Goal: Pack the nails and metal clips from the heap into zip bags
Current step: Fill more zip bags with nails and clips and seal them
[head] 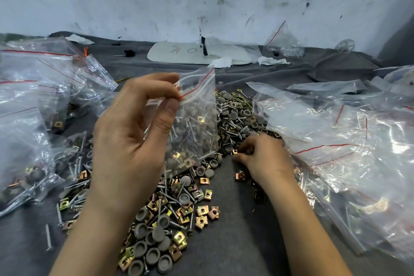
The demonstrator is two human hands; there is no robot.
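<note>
A heap (179, 204) of nails, brass-coloured metal clips and grey round caps spreads over the grey cloth in the middle. My left hand (132, 132) is raised above it and pinches the red-lined top edge of a clear zip bag (197, 119) between thumb and fingers; the bag hangs with its bottom on the heap. My right hand (262, 157) lies low on the heap's right side, fingers curled and pinching small pieces, a brass clip among them.
Clear zip bags with nails and clips are piled at the left (33, 119) and right (349, 148). A white board (179, 54), tissue scraps (272, 60) and another bag (284, 40) lie at the back by the scuffed wall.
</note>
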